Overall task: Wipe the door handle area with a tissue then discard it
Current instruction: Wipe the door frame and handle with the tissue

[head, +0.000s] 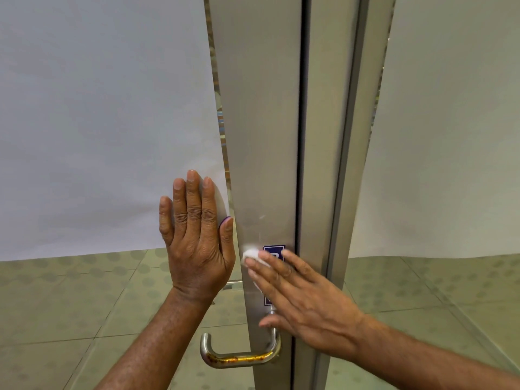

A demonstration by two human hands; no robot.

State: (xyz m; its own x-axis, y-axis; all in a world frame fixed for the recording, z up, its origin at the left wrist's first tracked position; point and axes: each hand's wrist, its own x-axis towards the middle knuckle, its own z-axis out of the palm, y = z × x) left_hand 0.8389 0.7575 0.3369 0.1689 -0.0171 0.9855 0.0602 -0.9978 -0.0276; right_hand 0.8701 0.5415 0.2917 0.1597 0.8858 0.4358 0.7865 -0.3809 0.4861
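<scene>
A silver metal door stile [261,136] runs down the middle of the head view. Low on it is a steel lever handle [239,358] with rust-coloured stains along its bar. My right hand [304,299] lies flat against the stile just above the handle, pressing a small white tissue [251,254] under its fingertips. Beside the tissue a blue sticker [274,252] is partly covered by the fingers. My left hand [195,243] rests flat, fingers spread, on the frosted glass panel [98,122] left of the stile and holds nothing.
A dark gap [302,136] separates the stile from the neighbouring door frame [337,136]. Another frosted panel [450,136] stands to the right. Through the clear lower glass I see a greenish tiled floor [70,305].
</scene>
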